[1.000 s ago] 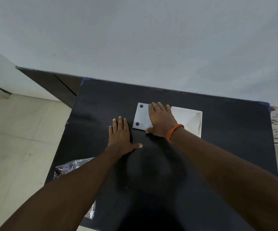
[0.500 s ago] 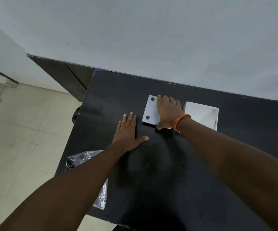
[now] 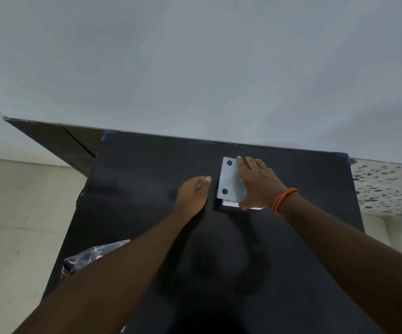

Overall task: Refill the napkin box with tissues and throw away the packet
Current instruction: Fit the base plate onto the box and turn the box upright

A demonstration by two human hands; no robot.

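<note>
No readable text, label, brand, number or sign is showing anywhere. The white lid (image 3: 231, 179) is showing only two plain dark dots, and the crumpled packet (image 3: 86, 259) at the counter (image 3: 147, 165) edge is carrying dark print too blurred to read.

Bare indoor room: black table (image 3: 147, 189), plain grey wall (image 3: 195, 68), tiled floor (image 3: 14, 225).

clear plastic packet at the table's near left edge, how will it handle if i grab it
The crinkled clear plastic packet looks thin and wrinkled, so it will probably be floppy and crumple in a hand. It seems nearly flat, so likely very light. It overhangs the edge of the black table, so a push could slide it off.
</note>
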